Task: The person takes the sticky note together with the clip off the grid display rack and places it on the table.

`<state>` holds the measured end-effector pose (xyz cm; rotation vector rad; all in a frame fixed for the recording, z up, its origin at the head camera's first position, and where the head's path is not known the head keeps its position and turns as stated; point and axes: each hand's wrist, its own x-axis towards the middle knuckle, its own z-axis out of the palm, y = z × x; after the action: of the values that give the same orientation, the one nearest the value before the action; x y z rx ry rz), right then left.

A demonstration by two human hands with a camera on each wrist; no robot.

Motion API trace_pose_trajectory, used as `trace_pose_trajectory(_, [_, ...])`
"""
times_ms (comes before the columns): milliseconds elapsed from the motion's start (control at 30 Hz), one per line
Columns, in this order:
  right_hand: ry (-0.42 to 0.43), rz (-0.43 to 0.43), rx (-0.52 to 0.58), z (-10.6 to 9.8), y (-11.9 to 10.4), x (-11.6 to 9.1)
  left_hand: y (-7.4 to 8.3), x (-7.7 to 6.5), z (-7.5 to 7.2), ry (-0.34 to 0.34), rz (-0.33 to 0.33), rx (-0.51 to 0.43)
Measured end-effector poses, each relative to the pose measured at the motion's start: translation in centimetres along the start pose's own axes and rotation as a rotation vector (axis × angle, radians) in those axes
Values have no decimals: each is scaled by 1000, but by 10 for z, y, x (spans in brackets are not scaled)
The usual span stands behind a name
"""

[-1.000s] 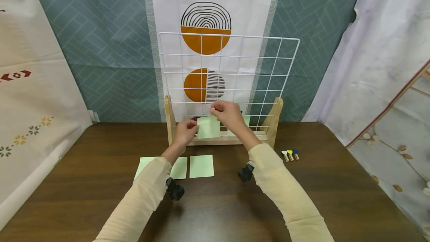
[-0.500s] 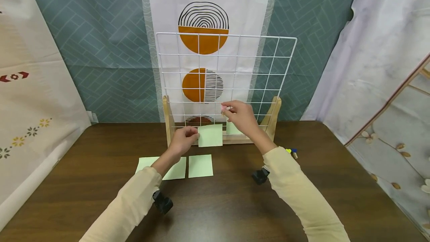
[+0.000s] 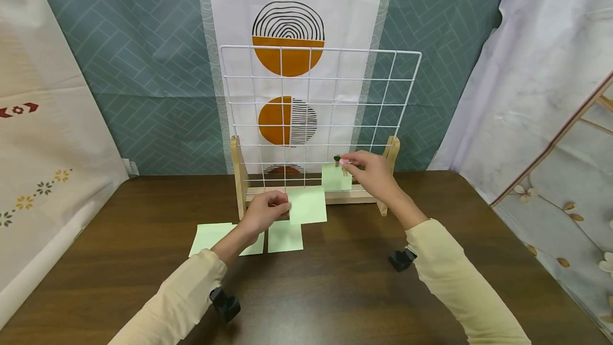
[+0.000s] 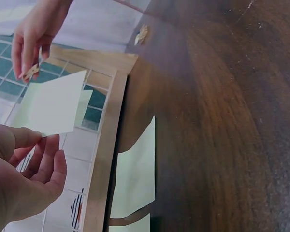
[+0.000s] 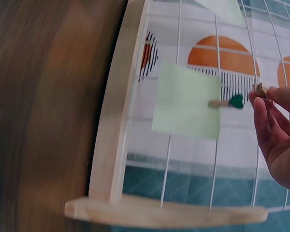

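Note:
My left hand (image 3: 265, 211) pinches a pale green paper note (image 3: 308, 205) by its left edge, in front of the grid's base. In my right hand (image 3: 375, 173) a small wooden clothespin with a pink top (image 3: 344, 163) is held between thumb and fingers; the right wrist view also shows this clothespin (image 5: 261, 90). Just beside that hand, another green note (image 5: 186, 101) hangs on the white wire grid (image 3: 316, 48). A clothespin with a dark green heart (image 5: 236, 101) grips its top edge.
Wooden uprights (image 3: 392, 148) and a wooden crossbar carry the grid at the table's back. Several green notes (image 3: 286, 237) lie on the brown table (image 3: 306, 292) at front left. Small clothespins (image 4: 142, 35) lie right of the stand, hidden from the head view by my right arm.
My left hand has drawn its note down and nearer, away from the grid. My right hand has moved right with the pink clothespin, to beside the hanging note's clip.

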<state>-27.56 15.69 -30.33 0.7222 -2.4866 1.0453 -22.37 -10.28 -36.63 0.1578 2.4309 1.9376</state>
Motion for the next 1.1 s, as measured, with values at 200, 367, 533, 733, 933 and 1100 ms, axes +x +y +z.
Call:
trace_pose_trajectory(200, [3, 34, -68, -18, 14, -13, -7, -4, 4, -7, 11, 38])
trace_pose_trajectory(367, [3, 71, -82, -31, 32, -24, -14, -6, 11, -32, 43, 29])
trace_pose_trajectory(533, [-9, 123, -87, -42, 52, -36, -21, -8, 21, -57, 28, 13])
trace_pose_trajectory(733, [-47, 223, -90, -55, 73, -53, -24, -5, 34, -71, -24, -18])
trace_pose_trajectory(933, [-55, 266, -137, -68, 94, -67, -25, -3, 45, -83, -61, -34])
trace_pose_trajectory(1100, [-77, 306, -166, -77, 112, -74, -28, -2, 49, -91, -74, -30])
